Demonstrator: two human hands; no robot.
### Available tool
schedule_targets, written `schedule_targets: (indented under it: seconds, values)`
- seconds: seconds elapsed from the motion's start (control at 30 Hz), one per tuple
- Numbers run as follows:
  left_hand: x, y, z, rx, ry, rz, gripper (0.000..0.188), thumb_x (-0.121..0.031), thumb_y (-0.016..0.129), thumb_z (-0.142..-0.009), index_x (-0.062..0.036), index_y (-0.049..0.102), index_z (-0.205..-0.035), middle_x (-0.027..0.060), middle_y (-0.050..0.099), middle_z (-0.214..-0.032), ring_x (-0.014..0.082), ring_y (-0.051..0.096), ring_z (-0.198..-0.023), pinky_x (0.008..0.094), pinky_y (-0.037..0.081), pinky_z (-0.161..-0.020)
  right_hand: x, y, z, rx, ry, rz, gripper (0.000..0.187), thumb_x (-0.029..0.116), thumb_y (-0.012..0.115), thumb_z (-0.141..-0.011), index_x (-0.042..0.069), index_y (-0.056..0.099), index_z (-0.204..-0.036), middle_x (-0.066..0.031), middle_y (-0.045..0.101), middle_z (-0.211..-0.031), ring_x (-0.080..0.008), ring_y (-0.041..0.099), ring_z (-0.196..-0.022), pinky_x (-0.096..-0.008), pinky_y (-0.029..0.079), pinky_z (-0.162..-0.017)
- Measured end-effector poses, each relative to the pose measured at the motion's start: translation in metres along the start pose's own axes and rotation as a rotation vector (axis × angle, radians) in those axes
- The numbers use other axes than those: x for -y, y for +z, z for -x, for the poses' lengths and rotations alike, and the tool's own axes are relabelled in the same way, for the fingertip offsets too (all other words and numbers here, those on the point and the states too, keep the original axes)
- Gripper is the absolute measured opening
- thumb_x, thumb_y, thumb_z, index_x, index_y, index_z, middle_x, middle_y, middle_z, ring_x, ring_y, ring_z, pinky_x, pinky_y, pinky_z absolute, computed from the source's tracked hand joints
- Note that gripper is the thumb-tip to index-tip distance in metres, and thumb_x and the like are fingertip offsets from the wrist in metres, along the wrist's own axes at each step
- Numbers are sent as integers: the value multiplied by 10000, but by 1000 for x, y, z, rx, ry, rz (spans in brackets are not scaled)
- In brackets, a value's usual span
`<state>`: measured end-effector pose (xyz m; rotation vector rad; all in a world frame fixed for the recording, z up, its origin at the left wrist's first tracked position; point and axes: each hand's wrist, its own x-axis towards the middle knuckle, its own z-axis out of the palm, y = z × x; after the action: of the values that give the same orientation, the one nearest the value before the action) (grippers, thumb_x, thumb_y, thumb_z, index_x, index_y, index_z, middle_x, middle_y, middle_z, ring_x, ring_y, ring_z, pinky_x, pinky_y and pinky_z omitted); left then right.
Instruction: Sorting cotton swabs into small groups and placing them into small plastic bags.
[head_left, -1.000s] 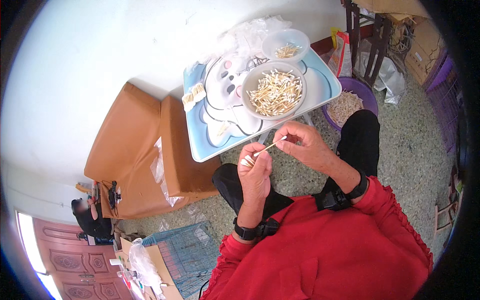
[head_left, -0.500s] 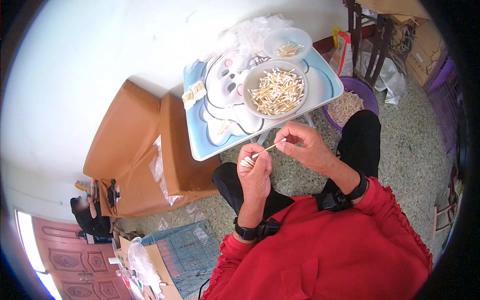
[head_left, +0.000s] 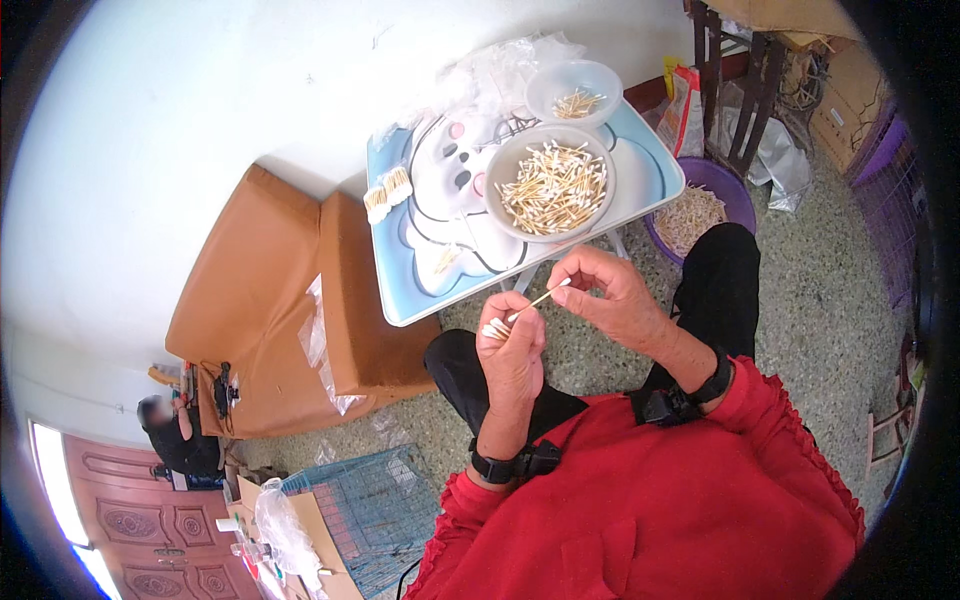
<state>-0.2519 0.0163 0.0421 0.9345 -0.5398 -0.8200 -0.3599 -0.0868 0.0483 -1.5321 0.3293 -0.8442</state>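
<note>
Holding one thin wooden cotton swab (head_left: 541,298), white-tipped at both ends, between left grip (head_left: 511,352) and right grip (head_left: 615,302)!
Pinching its lower end in the left, clasping a small bunch of white-tipped swabs (head_left: 494,329) there too; pinching its upper end in the right, thumb to forefinger. Looking just ahead of both grips: a light-blue and white cartoon-printed table (head_left: 398,290), bearing a wide round greyish-white bowl (head_left: 498,168) heaped with loose swabs (head_left: 553,188) and, farther off, a smaller translucent bowl (head_left: 540,96) of fewer. Spotting, ahead and right of the right grip, a round purple tub (head_left: 740,195) of pale pieces (head_left: 688,218).
</note>
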Motion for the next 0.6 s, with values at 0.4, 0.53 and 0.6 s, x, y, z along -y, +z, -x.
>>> schedule_targets:
  seconds: [0.4, 0.53, 0.6]
  values:
    - [1, -1, 0, 28, -48, 38, 57, -11, 527, -852, -24, 481, -882, -25, 434, -617, 36, 351, -464, 166, 248, -406, 4, -1, 0, 6, 29, -62, 112, 100, 602, -820, 17, 568, -888, 4, 561, -807, -53, 513, -722, -216, 433, -643]
    - [5, -1, -2, 49, -96, 20, 76, -57, 536, -864, -49, 473, -907, -15, 437, -574, 44, 310, -427, 177, 250, -396, 6, -3, -1, 13, 57, -90, 129, 92, 600, -829, 13, 562, -924, 0, 571, -844, -54, 519, -745, -210, 433, -660]
    - [5, 1, -1, 56, -123, 42, 55, -46, 526, -865, -44, 477, -891, -12, 443, -598, 41, 321, -451, 173, 244, -404, 3, -3, -2, -1, 48, -98, 139, 88, 599, -829, 15, 557, -939, 1, 571, -844, -56, 519, -743, -214, 435, -662]
